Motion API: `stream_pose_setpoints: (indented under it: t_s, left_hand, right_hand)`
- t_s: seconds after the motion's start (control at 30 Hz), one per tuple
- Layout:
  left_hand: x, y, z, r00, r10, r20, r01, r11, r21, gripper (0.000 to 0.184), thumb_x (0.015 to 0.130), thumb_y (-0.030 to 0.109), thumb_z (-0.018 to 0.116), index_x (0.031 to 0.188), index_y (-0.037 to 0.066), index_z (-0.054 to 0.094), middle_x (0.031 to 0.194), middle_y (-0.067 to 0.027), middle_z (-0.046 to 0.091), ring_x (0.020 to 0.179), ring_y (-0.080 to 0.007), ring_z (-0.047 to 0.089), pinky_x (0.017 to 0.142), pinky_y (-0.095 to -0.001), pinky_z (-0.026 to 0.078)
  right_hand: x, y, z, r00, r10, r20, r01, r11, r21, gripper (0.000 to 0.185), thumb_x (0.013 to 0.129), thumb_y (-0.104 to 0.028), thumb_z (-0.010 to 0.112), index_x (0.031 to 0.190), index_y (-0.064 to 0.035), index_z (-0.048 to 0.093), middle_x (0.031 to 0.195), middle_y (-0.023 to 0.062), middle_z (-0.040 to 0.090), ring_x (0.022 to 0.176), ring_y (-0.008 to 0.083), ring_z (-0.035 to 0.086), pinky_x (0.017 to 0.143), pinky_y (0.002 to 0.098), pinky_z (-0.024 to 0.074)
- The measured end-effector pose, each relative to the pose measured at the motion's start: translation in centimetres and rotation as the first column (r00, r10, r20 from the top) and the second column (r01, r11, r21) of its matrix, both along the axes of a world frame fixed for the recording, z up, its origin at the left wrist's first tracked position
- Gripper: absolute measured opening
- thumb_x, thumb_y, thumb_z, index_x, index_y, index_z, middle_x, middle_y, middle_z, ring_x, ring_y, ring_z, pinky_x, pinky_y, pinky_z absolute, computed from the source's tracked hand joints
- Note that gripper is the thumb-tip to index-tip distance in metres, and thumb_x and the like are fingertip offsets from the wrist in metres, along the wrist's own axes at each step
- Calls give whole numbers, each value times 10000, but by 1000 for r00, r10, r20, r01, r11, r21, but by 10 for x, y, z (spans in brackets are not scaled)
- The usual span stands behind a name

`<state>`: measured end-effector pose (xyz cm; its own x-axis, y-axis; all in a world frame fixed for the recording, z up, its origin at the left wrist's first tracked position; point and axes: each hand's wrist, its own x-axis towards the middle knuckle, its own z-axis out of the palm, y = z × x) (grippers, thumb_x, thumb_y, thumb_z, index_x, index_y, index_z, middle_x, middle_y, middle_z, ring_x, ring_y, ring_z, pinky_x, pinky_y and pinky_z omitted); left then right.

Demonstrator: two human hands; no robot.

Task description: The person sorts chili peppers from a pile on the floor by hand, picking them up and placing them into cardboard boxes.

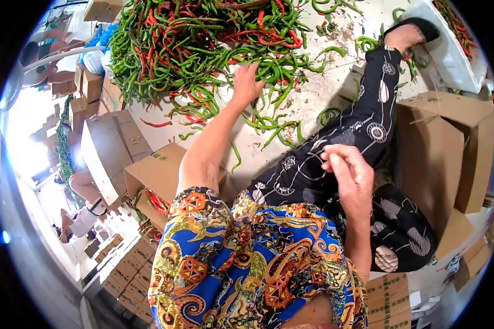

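My left hand reaches forward onto the near edge of a big heap of chili peppers, green and red mixed. Its fingers are stretched out and touch green chilies; no chili is clearly gripped. Above my lap, my right hand is raised with its fingers curled in and the tips close to the thumb. Nothing shows between them. Loose green chilies lie on the pale floor between the heap and my patterned black trousers.
An open cardboard box stands at my right, beside my bent leg. On the left are further cartons and a box with red chilies. A white foam box sits at the upper right. Other people are at the far left.
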<state>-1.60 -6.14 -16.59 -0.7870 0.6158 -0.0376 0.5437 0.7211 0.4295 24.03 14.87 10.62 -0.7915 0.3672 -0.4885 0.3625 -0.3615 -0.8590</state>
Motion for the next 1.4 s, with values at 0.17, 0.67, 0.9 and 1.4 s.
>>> stream_pose_setpoints:
  t_s: [0.17,0.67,0.9,1.4]
  left_hand:
    - [-44,34,-21,991,10,135,29,959,-283,725,667,425,770,1298,190,502,1394,-176,349,1217,-395,379,937,-544,390]
    - [64,-64,57,709,446,546,-311,893,-326,387,739,330,700,1044,96,650,877,-227,652,899,-335,622,836,-405,476]
    - [42,15,12,998,-5,55,-6,981,196,216,719,99,671,934,80,652,921,-142,575,886,-324,549,779,-419,460]
    - [87,61,130,904,-100,416,-110,885,453,219,718,42,751,859,29,584,955,-98,611,780,-168,584,565,-255,481]
  right_hand:
    - [-32,-16,-23,984,144,104,-148,988,35,168,906,-55,565,1050,15,616,867,67,661,744,97,618,690,239,499]
    - [-60,-14,-45,990,138,39,-132,983,-127,184,935,-79,545,1074,28,599,909,47,635,764,81,583,691,219,478]
    - [-68,-10,-57,999,0,46,13,961,-278,206,940,-115,549,1103,4,589,962,25,601,863,79,566,771,234,474]
    - [-94,-1,-102,892,-248,379,429,734,-527,355,906,-284,623,1143,-31,549,995,41,594,907,138,553,779,276,423]
